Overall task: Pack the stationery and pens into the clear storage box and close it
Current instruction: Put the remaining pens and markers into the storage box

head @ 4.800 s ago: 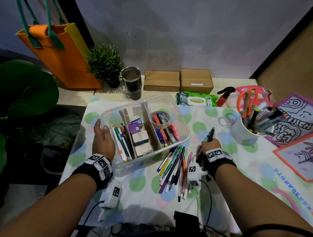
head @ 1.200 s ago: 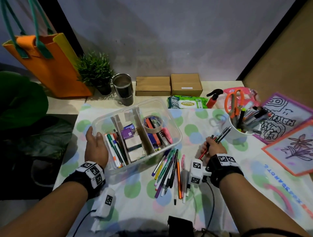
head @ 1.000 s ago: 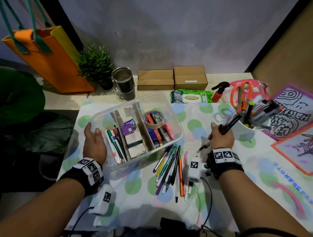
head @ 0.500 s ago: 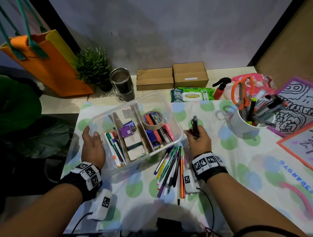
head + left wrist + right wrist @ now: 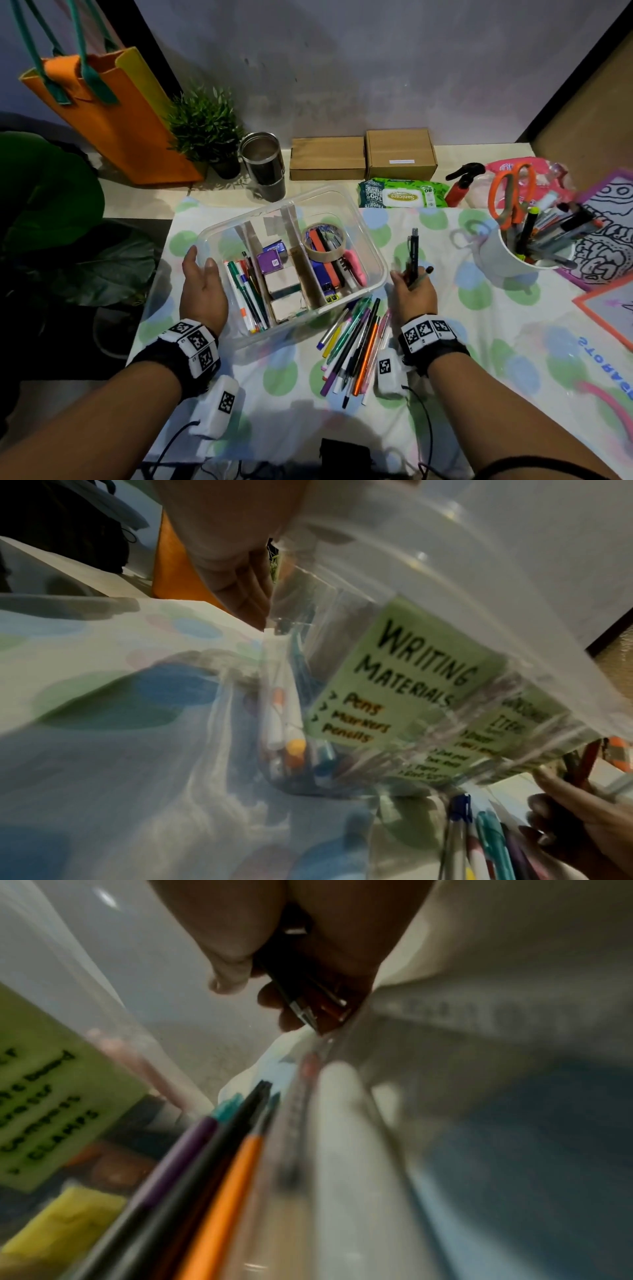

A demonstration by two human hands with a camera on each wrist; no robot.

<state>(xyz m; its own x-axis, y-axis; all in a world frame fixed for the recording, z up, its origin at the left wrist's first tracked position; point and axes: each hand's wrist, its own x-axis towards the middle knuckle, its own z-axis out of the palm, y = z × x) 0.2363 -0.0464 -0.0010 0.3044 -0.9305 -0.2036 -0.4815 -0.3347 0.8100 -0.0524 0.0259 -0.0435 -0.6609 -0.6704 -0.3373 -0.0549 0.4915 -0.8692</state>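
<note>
Right hand (image 5: 412, 291) grips a small bundle of pens (image 5: 414, 255) upright, just right of the clear storage box (image 5: 373, 253); left hand (image 5: 202, 287), fingers relaxed, rests against the box's left wall. Loose pens (image 5: 352, 346) lie beside its near corner.

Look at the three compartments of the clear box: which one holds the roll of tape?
The right-hand compartment of the clear box. The roll of tape lies at its far end; the left compartment holds pens, the middle one small boxes.
</note>
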